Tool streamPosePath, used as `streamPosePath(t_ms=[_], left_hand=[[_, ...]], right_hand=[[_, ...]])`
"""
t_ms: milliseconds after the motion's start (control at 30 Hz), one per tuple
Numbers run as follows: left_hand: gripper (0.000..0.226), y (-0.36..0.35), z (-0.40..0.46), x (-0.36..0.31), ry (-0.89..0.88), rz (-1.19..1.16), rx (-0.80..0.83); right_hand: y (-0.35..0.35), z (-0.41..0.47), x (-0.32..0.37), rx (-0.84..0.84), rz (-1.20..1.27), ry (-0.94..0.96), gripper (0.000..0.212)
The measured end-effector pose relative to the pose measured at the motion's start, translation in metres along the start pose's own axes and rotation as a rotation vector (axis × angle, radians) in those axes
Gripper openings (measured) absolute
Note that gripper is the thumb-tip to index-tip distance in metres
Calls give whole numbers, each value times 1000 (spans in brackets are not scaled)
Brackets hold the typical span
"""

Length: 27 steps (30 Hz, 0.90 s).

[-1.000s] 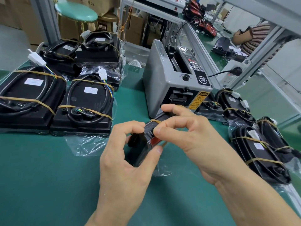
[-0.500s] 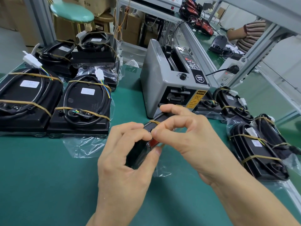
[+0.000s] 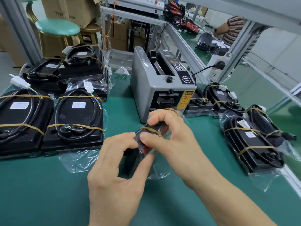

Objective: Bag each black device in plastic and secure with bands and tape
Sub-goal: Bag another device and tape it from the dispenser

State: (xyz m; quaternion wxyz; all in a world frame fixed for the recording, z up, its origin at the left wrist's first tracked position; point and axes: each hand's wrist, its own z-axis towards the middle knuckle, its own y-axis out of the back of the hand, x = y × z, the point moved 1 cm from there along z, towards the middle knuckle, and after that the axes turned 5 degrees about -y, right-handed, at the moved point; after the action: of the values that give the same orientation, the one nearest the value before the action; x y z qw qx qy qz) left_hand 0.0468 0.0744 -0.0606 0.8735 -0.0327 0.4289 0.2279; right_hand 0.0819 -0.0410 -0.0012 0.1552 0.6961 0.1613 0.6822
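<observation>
A black device [image 3: 143,145] in a clear plastic bag stands on edge on the green mat, right in front of me. A tan rubber band [image 3: 150,129] crosses its top. My left hand [image 3: 117,173] grips the device from the near side, thumb and fingers curled round it. My right hand [image 3: 172,144] pinches the bag and band at the top edge with thumb and fingertips. Much of the device is hidden behind both hands.
A grey tape dispenser [image 3: 160,88] stands just behind the hands. Several bagged, banded black devices lie at left [image 3: 75,121] and at right [image 3: 250,144]. A green stool [image 3: 58,27] and cardboard boxes stand behind; a person in a striped shirt [image 3: 234,28] works far right.
The view has tilted and pulled back a little. My right fingers have shifted slightly along the top edge of the device; both hands still hold it in the same place.
</observation>
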Motion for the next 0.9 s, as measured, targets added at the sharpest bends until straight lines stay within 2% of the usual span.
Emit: streamPosePath(t_ms=[67, 167, 267, 300, 400, 467, 533, 600, 700, 800, 900], left_hand=[[29, 1, 1, -2, 17, -14, 35], [33, 2, 4, -5, 17, 15, 72], [40, 1, 6, -7, -56, 176, 154], [43, 1, 8, -8, -79, 253, 181], [43, 4, 14, -2, -106, 328, 189], [38, 8, 14, 3, -60, 207, 130], [38, 14, 11, 8, -20, 93, 90], [37, 19, 6, 12, -68, 70, 99], [34, 26, 5, 17, -58, -47, 132], [36, 32, 14, 10, 15, -111, 198], [24, 34, 29, -12, -26, -52, 278]], right_hand=[[5, 3, -3, -3, 86, -43, 26], [4, 5, -8, 6, 85, -56, 29], [6, 4, -14, 51, 119, 28, 23], [14, 5, -17, 59, 157, 56, 27], [51, 13, -40, 20, 76, 73, 60], [70, 21, -59, 105, -19, -41, 92], [72, 27, -71, 230, -2, -140, 108], [69, 30, -78, 301, 141, -150, 100], [68, 26, -83, 207, 239, -19, 78], [72, 18, -82, 106, 266, 80, 74], [68, 9, -76, 66, 297, 143, 71]])
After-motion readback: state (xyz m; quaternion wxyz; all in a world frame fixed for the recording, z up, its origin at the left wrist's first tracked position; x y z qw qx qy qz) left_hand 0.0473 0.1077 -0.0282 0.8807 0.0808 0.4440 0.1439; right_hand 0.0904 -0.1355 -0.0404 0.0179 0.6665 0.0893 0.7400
